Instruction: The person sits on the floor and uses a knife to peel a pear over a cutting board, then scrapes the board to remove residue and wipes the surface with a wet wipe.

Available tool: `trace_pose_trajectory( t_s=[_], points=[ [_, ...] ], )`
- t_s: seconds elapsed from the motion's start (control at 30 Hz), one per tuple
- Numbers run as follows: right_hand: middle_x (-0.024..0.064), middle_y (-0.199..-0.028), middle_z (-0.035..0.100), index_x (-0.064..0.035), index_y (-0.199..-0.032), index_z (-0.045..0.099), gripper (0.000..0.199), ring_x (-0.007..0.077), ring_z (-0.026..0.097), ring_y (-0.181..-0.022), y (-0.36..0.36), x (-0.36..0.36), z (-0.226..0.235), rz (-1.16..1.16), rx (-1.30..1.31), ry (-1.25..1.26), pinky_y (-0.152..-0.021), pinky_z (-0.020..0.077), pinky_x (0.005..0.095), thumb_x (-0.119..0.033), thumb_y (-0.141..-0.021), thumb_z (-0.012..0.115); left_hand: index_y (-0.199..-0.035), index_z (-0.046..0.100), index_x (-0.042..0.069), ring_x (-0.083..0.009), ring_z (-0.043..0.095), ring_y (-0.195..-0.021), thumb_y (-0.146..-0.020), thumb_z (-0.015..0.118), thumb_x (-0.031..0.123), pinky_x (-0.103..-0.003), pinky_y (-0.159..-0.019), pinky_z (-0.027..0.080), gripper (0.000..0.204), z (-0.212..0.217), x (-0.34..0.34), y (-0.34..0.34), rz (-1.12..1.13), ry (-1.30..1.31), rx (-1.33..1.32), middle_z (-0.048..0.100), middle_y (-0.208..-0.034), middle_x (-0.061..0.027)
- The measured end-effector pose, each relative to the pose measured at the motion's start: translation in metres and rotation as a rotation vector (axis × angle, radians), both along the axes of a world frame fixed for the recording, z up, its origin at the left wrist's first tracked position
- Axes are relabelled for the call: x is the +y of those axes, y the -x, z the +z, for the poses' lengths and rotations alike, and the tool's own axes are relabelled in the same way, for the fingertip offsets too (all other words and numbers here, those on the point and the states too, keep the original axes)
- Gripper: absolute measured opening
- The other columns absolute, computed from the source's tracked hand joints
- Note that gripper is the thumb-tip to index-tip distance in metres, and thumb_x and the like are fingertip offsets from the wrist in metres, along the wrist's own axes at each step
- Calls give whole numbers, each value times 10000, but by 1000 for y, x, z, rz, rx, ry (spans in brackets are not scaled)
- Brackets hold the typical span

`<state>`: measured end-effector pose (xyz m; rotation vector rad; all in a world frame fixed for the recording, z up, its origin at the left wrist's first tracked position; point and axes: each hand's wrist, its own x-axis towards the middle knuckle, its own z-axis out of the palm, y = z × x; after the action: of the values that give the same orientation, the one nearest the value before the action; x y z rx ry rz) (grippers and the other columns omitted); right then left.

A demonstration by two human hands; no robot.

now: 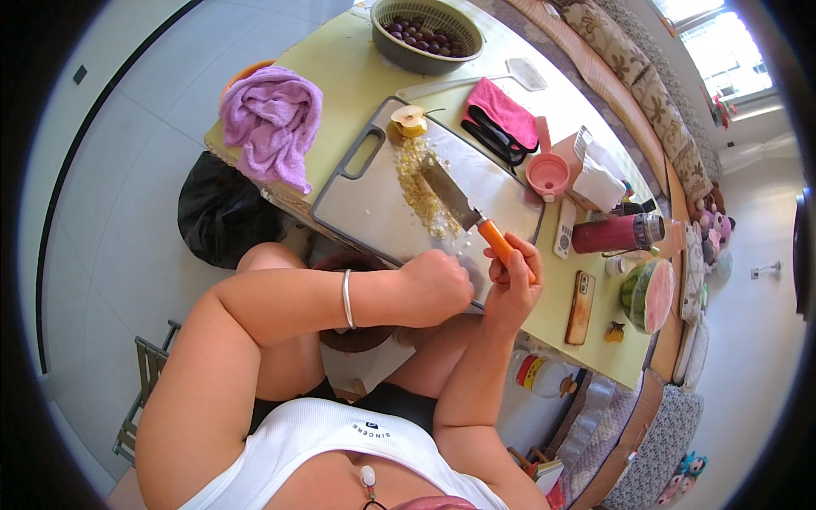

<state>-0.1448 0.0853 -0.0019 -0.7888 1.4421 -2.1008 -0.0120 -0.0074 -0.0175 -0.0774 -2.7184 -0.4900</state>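
Observation:
My right hand grips the orange handle of a kitchen knife. Its wide blade points up and left over a strip of finely chopped pale yellow-white pieces. These lie on a grey-rimmed cutting board with a handle slot at its left. At the far end of the strip sits a cut piece of yellow-skinned fruit, pale flesh and core showing. Close to the board's near edge, my left hand is closed in a fist, a silver bangle on the wrist; the inside of the fist is hidden.
A basket of dark round fruit stands at the back; a purple towel lies at the left corner. Rightward are a pink-and-black cloth, pink funnel, tissue box, bottle, phone and cut watermelon.

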Motion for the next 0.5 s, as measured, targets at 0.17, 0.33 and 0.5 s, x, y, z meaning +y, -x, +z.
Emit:
trace_pose_trajectory(
  t_s=[0.17,0.33,0.5],
  points=[
    [156,-845,661,75,-1051,621,249,109,544,-616,-5,-1,2,-100,23,61,-533,361,191,-113,-890,602,-680,606,74,-261,621,-638,-740,615,208,-380,-584,494,147,0,0,1,0,-4,-23,622,-667,-101],
    [154,-851,658,76,-1050,619,243,117,563,-628,-4,-2,3,-64,20,-21,-529,362,193,-108,-892,596,-685,607,77,-260,623,-651,-739,615,204,-377,-588,494,138,1,0,-1,-9,9,-34,624,-679,-95],
    [154,-856,656,74,-1059,618,243,117,562,-636,-6,-3,2,-75,-2,70,-535,363,193,-103,-892,598,-682,606,79,-263,619,-642,-741,609,199,-384,-586,491,134,1,0,-1,10,-6,-4,622,-673,-92]
  ],
)
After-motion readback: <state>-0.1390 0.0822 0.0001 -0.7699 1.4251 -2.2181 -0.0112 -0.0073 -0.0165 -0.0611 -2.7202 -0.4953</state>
